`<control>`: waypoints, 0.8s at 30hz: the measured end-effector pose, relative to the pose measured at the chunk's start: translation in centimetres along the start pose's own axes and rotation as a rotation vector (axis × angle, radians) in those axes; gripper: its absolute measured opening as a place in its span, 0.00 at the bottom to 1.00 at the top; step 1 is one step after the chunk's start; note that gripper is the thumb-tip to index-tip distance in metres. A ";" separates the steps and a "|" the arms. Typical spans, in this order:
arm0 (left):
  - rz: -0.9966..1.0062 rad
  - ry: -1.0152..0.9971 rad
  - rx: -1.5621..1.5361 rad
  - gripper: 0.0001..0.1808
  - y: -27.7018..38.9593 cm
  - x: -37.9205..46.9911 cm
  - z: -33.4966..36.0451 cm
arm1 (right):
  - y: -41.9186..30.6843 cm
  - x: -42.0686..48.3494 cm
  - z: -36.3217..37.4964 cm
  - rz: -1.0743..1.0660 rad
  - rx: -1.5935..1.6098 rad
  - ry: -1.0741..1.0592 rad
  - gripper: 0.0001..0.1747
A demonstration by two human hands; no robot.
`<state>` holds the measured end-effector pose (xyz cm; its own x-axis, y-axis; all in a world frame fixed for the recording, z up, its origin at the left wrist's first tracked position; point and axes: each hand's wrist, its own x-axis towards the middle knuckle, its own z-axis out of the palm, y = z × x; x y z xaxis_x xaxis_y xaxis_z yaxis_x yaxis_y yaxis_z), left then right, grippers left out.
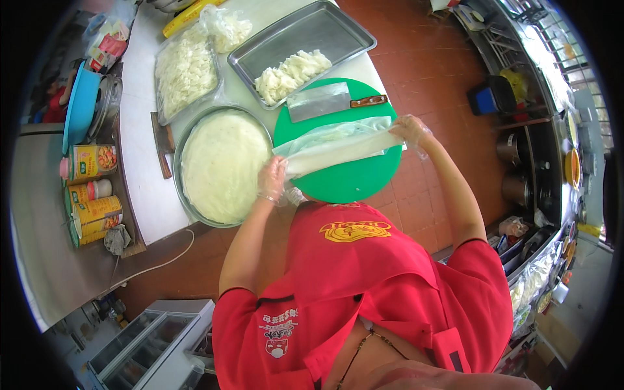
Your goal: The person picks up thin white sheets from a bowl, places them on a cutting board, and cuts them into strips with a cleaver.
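Observation:
A whitish, partly see-through sheet of dough or rice noodle (341, 153) stretches across a round green cutting board (351, 179). Its near edge is folded over, and the far part lies loose in wrinkles. My left hand (271, 179), in a clear plastic glove, grips the sheet's left end close to the rim of a round metal pan. Gloved likewise, my right hand (412, 131) pinches the right end near the board's edge. Beyond the sheet, a cleaver (319, 101) with a wooden handle rests flat on the board. The round pan (177, 187) holds a stack of similar pale round sheets.
A metal tray (312, 34) bears a heap of cut pale strips (292, 75). More strips fill a plastic-lined container (187, 73), with a tied plastic bag (229, 31) beside it. A second cleaver (162, 141) lies left of the pan. Large cans (97, 214) stand at the left.

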<state>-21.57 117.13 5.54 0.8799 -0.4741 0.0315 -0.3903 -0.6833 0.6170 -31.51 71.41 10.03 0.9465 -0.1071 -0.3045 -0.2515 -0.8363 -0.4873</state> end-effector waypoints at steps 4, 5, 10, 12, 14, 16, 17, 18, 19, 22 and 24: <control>-0.053 -0.051 0.108 0.13 -1.7 3.6 -1.0 | -2.8 3.6 -0.5 0.266 -0.110 0.071 0.18; -0.074 -0.045 0.136 0.14 -2.3 3.7 -1.1 | -4.4 3.9 -1.2 0.204 -0.167 0.136 0.19; -0.043 -0.121 0.401 0.23 -1.5 4.8 -1.2 | -8.7 7.6 -0.7 0.003 -0.386 0.052 0.11; 0.137 -0.184 0.428 0.26 -1.0 3.9 -0.6 | -8.5 8.9 1.2 -0.110 -0.512 0.043 0.10; 0.380 -0.298 0.478 0.30 -0.1 2.2 1.2 | -7.5 10.3 2.9 -0.204 -0.643 0.090 0.10; 0.408 -0.299 0.466 0.32 1.5 1.9 1.9 | -6.9 11.2 3.0 -0.213 -0.680 0.016 0.11; 0.428 -0.303 0.457 0.33 2.2 2.2 2.0 | -6.5 11.2 2.9 -0.209 -0.697 -0.021 0.11; 0.399 -0.270 0.465 0.34 1.8 2.5 2.1 | -6.4 11.1 3.0 -0.215 -0.701 -0.021 0.12; 0.375 -0.238 0.472 0.35 1.4 2.9 2.1 | -6.1 10.8 2.9 -0.216 -0.706 -0.019 0.12; 0.281 -0.200 0.385 0.38 0.8 4.7 2.1 | -6.1 8.5 2.0 -0.159 -0.616 0.028 0.12; 0.285 -0.173 0.299 0.41 1.7 6.3 2.1 | -6.2 4.8 1.4 -0.086 -0.497 0.076 0.12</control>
<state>-17.32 111.80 5.13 0.6775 -0.7352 0.0197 -0.6943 -0.6305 0.3471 -25.67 76.82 10.44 0.9761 -0.0504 -0.2114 -0.0631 -0.9965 -0.0540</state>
